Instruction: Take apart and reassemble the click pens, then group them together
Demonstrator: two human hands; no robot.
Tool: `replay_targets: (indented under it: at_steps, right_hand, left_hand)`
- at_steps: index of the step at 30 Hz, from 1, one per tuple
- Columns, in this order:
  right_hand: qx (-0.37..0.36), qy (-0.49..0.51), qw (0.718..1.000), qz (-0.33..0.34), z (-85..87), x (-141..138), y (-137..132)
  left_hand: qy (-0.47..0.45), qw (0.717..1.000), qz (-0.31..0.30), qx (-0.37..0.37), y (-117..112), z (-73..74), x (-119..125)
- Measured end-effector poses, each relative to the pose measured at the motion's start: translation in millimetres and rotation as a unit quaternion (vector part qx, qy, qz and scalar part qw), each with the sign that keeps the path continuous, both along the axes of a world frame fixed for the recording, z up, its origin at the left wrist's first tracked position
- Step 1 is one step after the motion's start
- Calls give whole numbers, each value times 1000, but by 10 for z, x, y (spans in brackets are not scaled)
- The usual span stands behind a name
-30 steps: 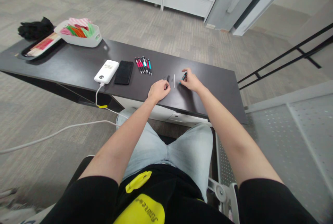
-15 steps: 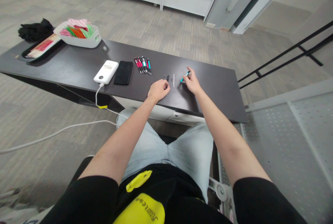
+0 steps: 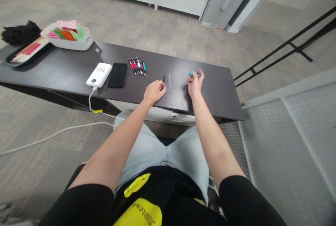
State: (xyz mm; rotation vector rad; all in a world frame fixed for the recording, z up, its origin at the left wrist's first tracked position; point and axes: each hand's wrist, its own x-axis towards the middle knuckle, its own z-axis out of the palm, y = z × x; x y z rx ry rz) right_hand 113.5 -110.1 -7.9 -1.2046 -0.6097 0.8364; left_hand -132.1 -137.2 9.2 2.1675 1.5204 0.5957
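My right hand (image 3: 195,83) is raised over the right part of the dark tabletop (image 3: 217,96), its fingers closed on a teal pen barrel (image 3: 190,74); part of the barrel is hidden by the fingers. My left hand (image 3: 154,91) rests near the front edge with its fingers curled together; whether it holds anything is hidden. Just beyond the left fingertips lie small dark pen parts (image 3: 164,78). A thin white refill (image 3: 169,81) lies between the two hands. Several red and teal pens (image 3: 138,66) lie side by side farther left.
A black phone (image 3: 117,75) and a white power bank (image 3: 99,75) with a cable lie left of the pens. At the far left stand a white basket (image 3: 70,45) of colourful items, a black tray (image 3: 15,63) and a black cloth (image 3: 21,33). A black metal rail (image 3: 273,56) is at right.
My right hand has turned, tilting the teal barrel from slanted to nearly level and lifting it slightly away from the refill. My left hand stays in place. The view has shifted a little.
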Motion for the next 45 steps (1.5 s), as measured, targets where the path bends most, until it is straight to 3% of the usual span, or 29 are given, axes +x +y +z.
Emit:
replay_targets:
  at_steps: [7,11,19,23,25,28,31,33,39,45]
  right_hand:
    - [-11,-168,984,63,-133,44,21]
    - [-36,-259,960,96,-130,12,12]
    - [-145,-450,849,235,175,-46,-6]
    - [-177,-508,803,256,282,-137,41]
    - [-177,-508,804,251,285,-168,40]
    - [-163,-481,832,224,247,-123,-33]
    - [-148,-452,864,165,194,72,-236]
    - [-144,-449,870,145,167,255,-440]
    - [-143,-473,854,163,156,569,-983]
    - [-147,-549,802,186,196,476,-1019]
  left_hand:
    - [7,1000,3,-6,-24,54,-1]
    - [7,1000,3,-12,-33,82,-2]
    - [1,1000,1,-1,-27,46,0]
    - [1,1000,1,-7,-27,49,-1]
    - [0,1000,-1,-7,-27,56,0]
    - [5,1000,-5,-4,-24,60,-1]
    - [13,1000,-6,-2,-19,49,-3]
    - [14,1000,-5,-3,-16,37,-4]
    - [10,1000,0,-1,-14,17,-7]
    - [12,1000,4,3,-7,6,-22]
